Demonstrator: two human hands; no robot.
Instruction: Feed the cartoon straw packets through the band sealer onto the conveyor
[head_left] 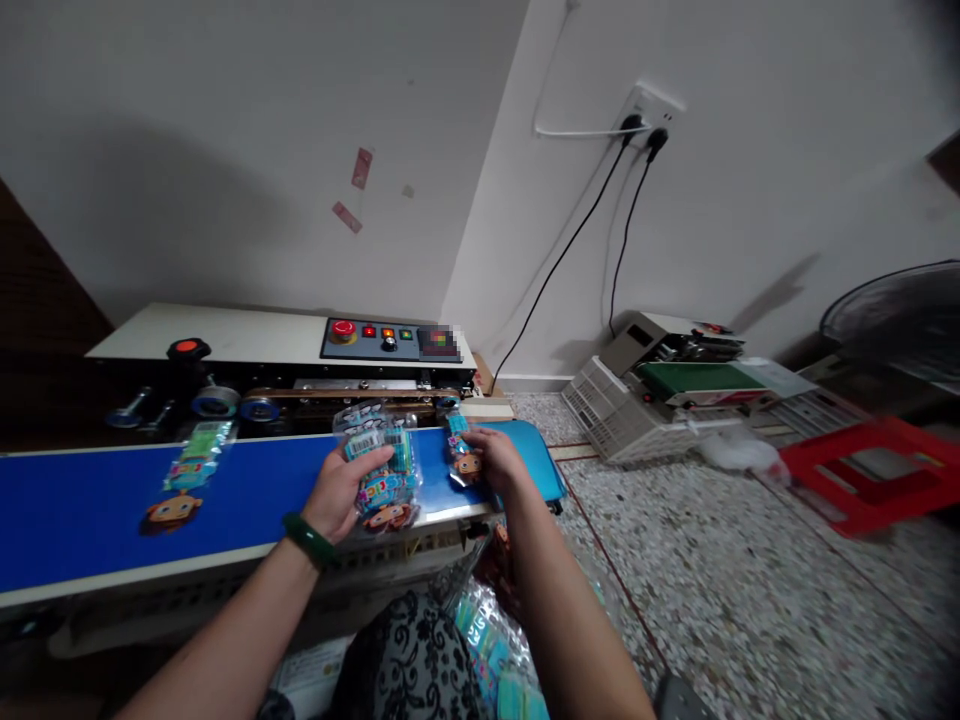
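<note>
My left hand (339, 492), with a green bangle on its wrist, grips a stack of clear printed packets (390, 490) above the blue conveyor belt (285, 480). The packets carry turquoise lettering, barcodes and an orange cartoon figure. In my right hand (496, 460) is a single packet (463, 462), held by its side near the belt's right end, its top edge close to the sealing machine (285, 340). Further left on the belt lies another packet (199, 455), its cartoon figure toward me.
More packets (487, 640) lie in a bag below my right arm. A control panel with a red stop button (343, 330) tops the machine. On the right stand a white crate (607, 410), a green-belted machine (697, 378), a red plastic frame (862, 470) and a fan (900, 320).
</note>
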